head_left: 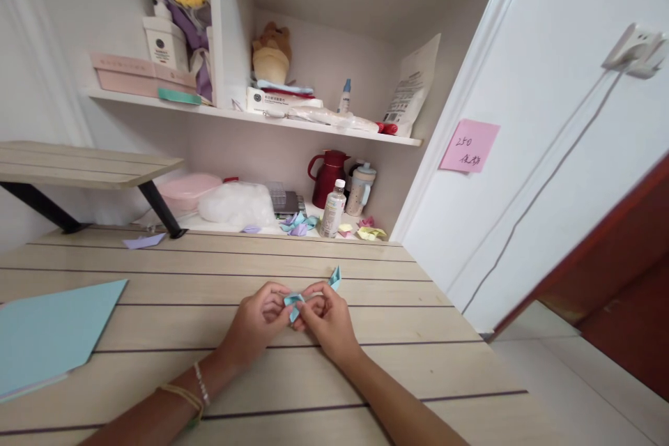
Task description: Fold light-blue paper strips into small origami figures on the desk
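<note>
A small piece of folded light-blue paper (294, 300) is pinched between both hands, over the middle of the wooden table. My left hand (260, 315) is closed, its thumb and fingertips on the paper's left side. My right hand (325, 318) is closed too, gripping the right side, with the thumb pressed on the front. Parts of the paper are hidden behind the fingers. Just beyond my right hand lies another folded blue paper piece (335, 278), partly covered by the fingers.
A stack of blue paper sheets (52, 334) lies at the left. Near the back stand a clear bottle (333, 210), a red jug (329, 178) and several folded paper pieces (300, 224). A small raised wooden stand (88, 164) occupies the back left.
</note>
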A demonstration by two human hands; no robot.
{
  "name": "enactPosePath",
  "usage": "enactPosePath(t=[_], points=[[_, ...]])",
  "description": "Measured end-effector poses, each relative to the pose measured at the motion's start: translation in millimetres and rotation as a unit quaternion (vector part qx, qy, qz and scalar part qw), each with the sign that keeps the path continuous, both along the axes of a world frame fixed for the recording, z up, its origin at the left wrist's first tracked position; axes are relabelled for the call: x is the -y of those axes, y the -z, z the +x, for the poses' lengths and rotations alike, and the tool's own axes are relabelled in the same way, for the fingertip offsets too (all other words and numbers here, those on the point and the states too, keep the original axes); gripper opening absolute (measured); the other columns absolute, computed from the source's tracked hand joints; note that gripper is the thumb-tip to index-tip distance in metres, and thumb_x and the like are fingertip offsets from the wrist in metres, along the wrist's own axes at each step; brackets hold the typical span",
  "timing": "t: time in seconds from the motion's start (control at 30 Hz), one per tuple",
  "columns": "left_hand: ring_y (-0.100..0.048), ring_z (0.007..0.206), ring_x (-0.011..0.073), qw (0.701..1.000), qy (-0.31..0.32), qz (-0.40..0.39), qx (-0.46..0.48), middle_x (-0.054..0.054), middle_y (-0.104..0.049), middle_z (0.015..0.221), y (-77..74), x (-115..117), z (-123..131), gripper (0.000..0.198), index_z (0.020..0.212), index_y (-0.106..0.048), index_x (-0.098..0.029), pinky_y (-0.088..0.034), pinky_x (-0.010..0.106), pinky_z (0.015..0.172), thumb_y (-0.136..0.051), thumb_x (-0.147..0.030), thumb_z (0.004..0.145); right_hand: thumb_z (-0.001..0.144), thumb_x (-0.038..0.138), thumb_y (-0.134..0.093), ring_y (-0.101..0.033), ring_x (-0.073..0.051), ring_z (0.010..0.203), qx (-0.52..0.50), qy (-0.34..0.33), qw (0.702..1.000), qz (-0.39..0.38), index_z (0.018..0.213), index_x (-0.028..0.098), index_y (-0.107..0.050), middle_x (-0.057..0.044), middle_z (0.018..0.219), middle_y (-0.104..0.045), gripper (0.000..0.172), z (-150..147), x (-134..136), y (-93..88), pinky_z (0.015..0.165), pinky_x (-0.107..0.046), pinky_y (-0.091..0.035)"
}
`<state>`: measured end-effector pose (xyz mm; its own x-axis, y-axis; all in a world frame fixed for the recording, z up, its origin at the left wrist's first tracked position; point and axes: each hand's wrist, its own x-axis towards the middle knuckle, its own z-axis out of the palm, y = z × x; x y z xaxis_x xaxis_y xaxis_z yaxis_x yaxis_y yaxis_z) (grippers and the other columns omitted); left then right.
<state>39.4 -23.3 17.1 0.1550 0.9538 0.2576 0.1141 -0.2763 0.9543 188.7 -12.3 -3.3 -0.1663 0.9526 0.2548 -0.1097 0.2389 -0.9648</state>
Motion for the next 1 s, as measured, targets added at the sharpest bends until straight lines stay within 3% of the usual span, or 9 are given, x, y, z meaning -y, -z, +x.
enactPosePath(t=[0.17,0.5,0.77,1.0], points=[[-0.066,0.068,0.0182,1.000,-0.002,0.005,-0.001,0.004,-0.068,0.077,-0.9,2,3,0.018,0.088,-0.058,-0.018,-0.052,0.026,0.063,-0.059,-0.025,0.071,0.072,0.038,-0.061,-0.061,-0.016,0.048,0.052,0.049,0.997,0.041,0.085,0.020,-0.046,0.002,0.052,-0.060,0.027,-2,4,-1.9,0.045,-0.024,-0.048],[-0.065,0.064,0.0196,0.998,-0.050,-0.019,0.034,0.002,-0.069,0.069,11.3,-1,5,0.015,0.082,-0.063,-0.017,-0.053,0.027,0.058,-0.058,-0.021,0.068,0.074,0.039,-0.059,-0.062,-0.016,0.048,0.043,0.033,0.998,0.042,0.091,0.021,-0.046,0.003,0.053,-0.061,0.028,-8,10,-4.8,0.045,-0.023,-0.048],[-0.064,0.068,0.0200,0.997,-0.034,-0.025,0.060,0.005,-0.071,0.080,1.5,-2,1,0.022,0.087,-0.069,-0.017,-0.052,0.028,0.065,-0.061,-0.026,0.068,0.067,0.038,-0.067,-0.062,-0.016,0.053,-0.088,-0.026,0.995,-0.033,0.082,0.018,-0.056,0.001,0.057,-0.062,0.027,-1,1,-6.8,0.054,-0.028,-0.052],[-0.062,0.068,0.0180,0.998,-0.023,0.013,0.050,0.003,-0.068,0.072,0.6,-4,-2,0.015,0.078,-0.071,-0.017,-0.050,0.027,0.066,-0.060,-0.020,0.069,0.070,0.034,-0.064,-0.062,-0.015,0.058,-0.091,-0.076,0.993,-0.022,0.080,0.017,-0.060,0.000,0.061,-0.062,0.020,7,1,-10.6,0.062,-0.030,-0.051]])
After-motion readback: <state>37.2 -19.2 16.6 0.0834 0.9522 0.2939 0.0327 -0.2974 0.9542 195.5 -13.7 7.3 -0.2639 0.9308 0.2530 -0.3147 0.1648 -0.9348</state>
